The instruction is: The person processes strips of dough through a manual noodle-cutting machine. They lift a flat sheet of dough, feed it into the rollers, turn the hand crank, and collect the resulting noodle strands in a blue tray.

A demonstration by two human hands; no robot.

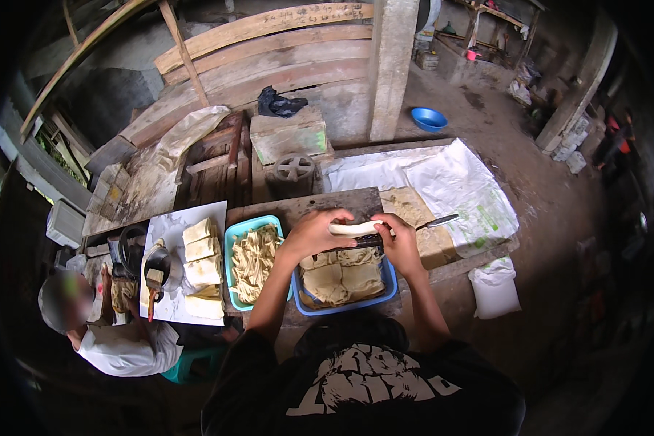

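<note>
A pale rolled-up sheet of dough (354, 229) is stretched between my two hands. My left hand (314, 234) grips its left end and my right hand (401, 241) pinches its right end. Below the roll a dark, ridged flat piece (365, 242) shows in part. Under my hands stands a blue tray (345, 308) with flat, floury dough pieces (334, 280). To its left, a teal tray (232, 247) is full of cut dough strips (256, 263). A knife (437, 221) sticks out past my right hand; whether that hand touches it is hidden.
On the left, a white board (168, 225) bears a column of folded dough sheets (202, 251), a small pot and a brush (152, 291). A co-worker (127, 345) sits beside it. White plastic sheeting (461, 189) covers the right table; a white sack (495, 291) stands by its edge.
</note>
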